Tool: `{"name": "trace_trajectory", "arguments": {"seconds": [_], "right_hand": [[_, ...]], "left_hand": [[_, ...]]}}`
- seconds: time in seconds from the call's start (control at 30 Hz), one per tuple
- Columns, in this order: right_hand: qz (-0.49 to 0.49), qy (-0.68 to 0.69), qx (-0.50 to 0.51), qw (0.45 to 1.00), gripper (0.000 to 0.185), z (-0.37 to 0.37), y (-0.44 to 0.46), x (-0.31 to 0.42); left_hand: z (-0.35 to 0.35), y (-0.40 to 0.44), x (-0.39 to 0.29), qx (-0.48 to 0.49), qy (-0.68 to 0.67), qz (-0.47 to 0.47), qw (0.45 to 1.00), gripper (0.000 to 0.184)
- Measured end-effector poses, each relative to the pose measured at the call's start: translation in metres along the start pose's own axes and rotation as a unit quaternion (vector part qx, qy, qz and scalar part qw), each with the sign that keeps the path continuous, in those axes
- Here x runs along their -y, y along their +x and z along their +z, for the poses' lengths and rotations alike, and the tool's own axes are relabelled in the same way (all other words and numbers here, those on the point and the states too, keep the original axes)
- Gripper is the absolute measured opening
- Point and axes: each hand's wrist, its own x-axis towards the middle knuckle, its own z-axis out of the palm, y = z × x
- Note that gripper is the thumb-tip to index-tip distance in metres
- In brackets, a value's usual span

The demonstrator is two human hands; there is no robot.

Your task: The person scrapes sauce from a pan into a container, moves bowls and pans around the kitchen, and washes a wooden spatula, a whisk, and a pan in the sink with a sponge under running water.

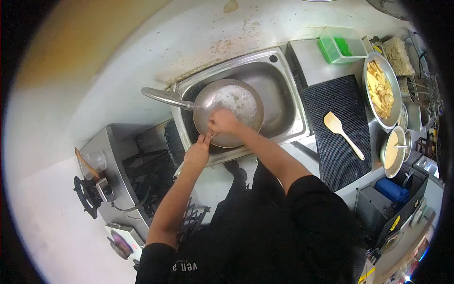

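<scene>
A round metal pan (pixel 253 106) with whitish suds or liquid in it lies in the steel sink (pixel 279 85). The curved faucet (pixel 163 96) reaches over the pan's left side. Both of my hands are at the pan's lower left, close together. My left hand (pixel 197 151) is closed near the rim around something thin, perhaps a utensil or handle, too small to name. My right hand (pixel 223 120) is closed over the inside of the pan, just above my left hand; what it grips is hidden.
Right of the sink, a pale spatula (pixel 333 123) lies on a black ribbed mat (pixel 331 161). Beyond are a green-based plastic container (pixel 347 59), a bowl of sliced food (pixel 379 90) and a bowl of tan liquid (pixel 391 151). A stove (pixel 116 165) stands at the left.
</scene>
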Motion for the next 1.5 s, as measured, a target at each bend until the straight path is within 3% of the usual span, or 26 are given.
{"name": "trace_trajectory", "arguments": {"seconds": [0.07, 0.13, 0.17, 0.2, 0.23, 0.33, 0.37, 0.43, 0.5, 0.53, 0.6, 0.63, 0.7, 0.8, 0.9, 1.03, 1.07, 1.13, 1.17, 1.2, 1.23, 1.3, 1.33, 1.43, 1.47, 1.5], "right_hand": [[0.011, -0.027, 0.062, 0.998, 0.039, -0.015, 0.02, -0.025], [0.268, 0.162, 0.034, 0.949, 0.035, -0.013, 0.04, -0.064], [0.266, 0.165, 0.034, 0.949, 0.035, -0.005, 0.041, -0.076], [0.335, 0.422, -0.042, 0.842, 0.033, 0.002, 0.039, -0.085], [0.375, 0.64, -0.115, 0.661, 0.03, 0.001, 0.035, -0.09], [0.401, 0.616, -0.275, 0.62, 0.032, -0.008, 0.01, -0.096], [0.399, 0.614, -0.277, 0.622, 0.032, -0.003, 0.004, -0.085], [0.305, 0.327, -0.277, 0.85, 0.037, 0.022, -0.011, -0.041], [0.214, 0.019, -0.366, 0.906, 0.042, 0.038, -0.016, 0.0], [0.185, -0.089, -0.39, 0.898, 0.044, 0.036, -0.018, 0.009], [0.274, 0.238, -0.341, 0.867, 0.046, 0.013, 0.001, -0.011], [0.278, 0.242, -0.34, 0.865, 0.046, 0.011, 0.007, -0.028], [0.424, 0.531, -0.096, 0.728, 0.044, 0.007, 0.018, -0.061], [0.395, 0.404, -0.278, 0.777, 0.044, -0.001, -0.017, 0.021], [0.304, 0.259, -0.329, 0.856, 0.048, 0.053, -0.047, 0.028], [0.478, 0.427, -0.157, 0.751, 0.051, -0.032, -0.051, 0.045], [0.397, 0.428, -0.134, 0.801, 0.05, -0.036, -0.044, 0.033], [0.262, 0.293, -0.107, 0.913, 0.053, -0.04, -0.032, 0.016], [0.263, 0.295, -0.105, 0.913, 0.053, -0.039, -0.029, 0.014], [0.281, 0.233, -0.082, 0.927, 0.049, -0.048, -0.027, 0.017], [0.298, 0.169, -0.06, 0.937, 0.047, -0.055, -0.027, 0.018], [0.276, 0.085, -0.055, 0.956, 0.044, -0.054, -0.022, 0.033], [0.252, 0.003, -0.047, 0.967, 0.043, -0.051, -0.026, 0.039], [0.166, -0.049, -0.062, 0.983, 0.043, -0.059, -0.049, 0.049], [0.168, -0.05, -0.065, 0.982, 0.043, -0.061, -0.059, 0.041], [0.197, -0.034, -0.029, 0.979, 0.044, -0.06, -0.076, 0.026]], "left_hand": [[0.009, 0.0, -0.001, -0.042, -0.052, 0.012, 0.998, 0.072], [0.02, -0.006, -0.006, -0.08, -0.102, 0.019, 0.991, 0.073], [0.025, -0.008, -0.012, -0.109, -0.158, 0.033, 0.981, 0.071], [0.032, -0.009, -0.018, -0.137, -0.216, 0.046, 0.966, 0.069], [0.045, -0.006, -0.021, -0.137, -0.216, 0.046, 0.966, 0.069], [0.083, 0.01, -0.028, -0.179, -0.312, 0.026, 0.933, 0.064], [0.088, 0.02, -0.029, -0.168, -0.362, -0.057, 0.915, 0.053], [0.073, 0.034, -0.041, -0.152, -0.415, -0.134, 0.887, 0.047], [0.03, 0.028, -0.061, -0.014, -0.621, -0.221, 0.752, 0.044], [0.032, 0.028, -0.061, -0.038, -0.564, -0.189, 0.803, 0.034], [0.035, 0.015, -0.068, -0.02, -0.574, -0.166, 0.801, 0.034], [0.033, 0.006, -0.073, -0.007, -0.587, -0.142, 0.797, 0.035], [0.022, 0.004, -0.077, 0.005, -0.593, -0.149, 0.792, 0.039], [0.051, 0.029, -0.057, -0.039, -0.567, -0.169, 0.805, 0.051], [0.084, 0.069, -0.03, -0.137, -0.577, -0.136, 0.794, 0.06], [0.052, 0.069, -0.054, -0.013, -0.607, -0.218, 0.764, 0.082], [0.044, 0.074, -0.056, 0.069, -0.59, -0.258, 0.762, 0.082], [0.034, 0.078, -0.057, 0.045, -0.616, -0.248, 0.746, 0.086], [0.03, 0.082, -0.058, 0.025, -0.643, -0.234, 0.729, 0.089], [0.04, 0.097, -0.047, -0.001, -0.731, -0.188, 0.655, 0.086], [0.023, 0.098, -0.053, 0.001, -0.732, -0.188, 0.655, 0.086], [-0.008, 0.104, -0.062, -0.041, -0.871, -0.18, 0.456, 0.073], [0.038, 0.147, -0.032, -0.081, -0.889, -0.122, 0.434, 0.059], [0.026, 0.156, -0.017, -0.105, -0.918, -0.183, 0.336, 0.053], [0.018, 0.156, -0.022, -0.24, -0.877, -0.202, 0.365, 0.054], [0.004, 0.152, -0.027, -0.239, -0.876, -0.202, 0.366, 0.054]]}}
